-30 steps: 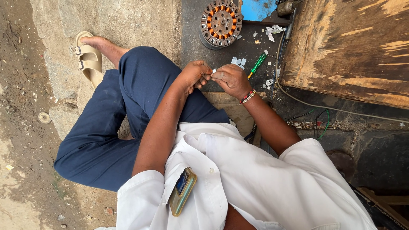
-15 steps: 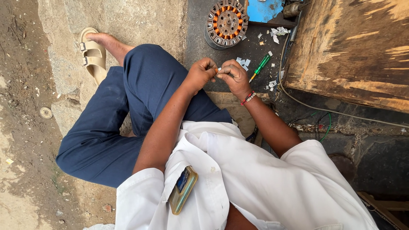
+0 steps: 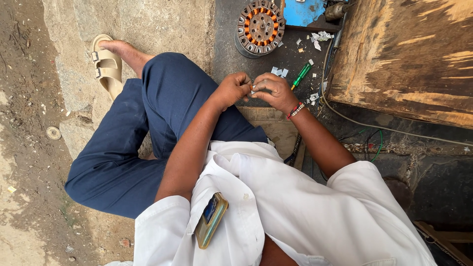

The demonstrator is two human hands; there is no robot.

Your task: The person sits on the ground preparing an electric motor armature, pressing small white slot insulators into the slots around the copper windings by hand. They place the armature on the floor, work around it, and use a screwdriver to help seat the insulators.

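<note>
My left hand and my right hand meet above my knee, fingertips pinched together on a small pale piece that is mostly hidden between them. A beaded band circles my right wrist. Just beyond the hands, on the dark floor, lie a green-handled screwdriver and scraps of white paper. A round motor stator with copper windings sits farther out.
A worn wooden box stands at the right, with a blue metal piece beside it. Cables run along the ground under the box. My leg in blue trousers and a sandalled foot stretch left over concrete. A phone sits in my shirt pocket.
Both hands have stayed together over the knee, fingers working the small piece; the view has shifted slightly, nothing else moved.
</note>
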